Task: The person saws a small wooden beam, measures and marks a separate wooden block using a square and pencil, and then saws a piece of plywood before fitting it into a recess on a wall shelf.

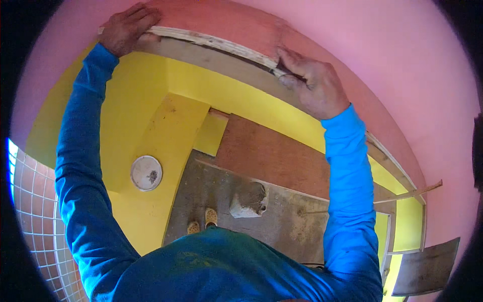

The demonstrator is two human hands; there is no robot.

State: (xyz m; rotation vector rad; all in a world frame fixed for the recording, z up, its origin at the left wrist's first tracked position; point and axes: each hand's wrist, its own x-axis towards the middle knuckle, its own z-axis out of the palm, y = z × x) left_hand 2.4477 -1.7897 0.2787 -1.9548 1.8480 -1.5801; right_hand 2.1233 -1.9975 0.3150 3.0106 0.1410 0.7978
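Observation:
Overhead runs a reddish-brown plywood panel (221, 22) with a pale, rough, splintered edge. My left hand (130, 29) is closed over the panel's left end, fingers on its face and thumb beneath the edge. Farther right along the same edge, my right hand (318, 83) is closed, its thumb and fingers pinched around something small and dark that I cannot make out. A brownish wooden batten (201, 59) lies just under the panel, with a dark gap between them. Both my arms are raised in blue sleeves.
A round white lid (146, 172) with a dark smudge sits on the yellow surface (151, 221). Below are a whitish sack (249, 201) on the grey floor and a reddish-brown board (271, 153). White wire mesh (40, 216) stands left; a loose wooden strip (412, 193) juts out right.

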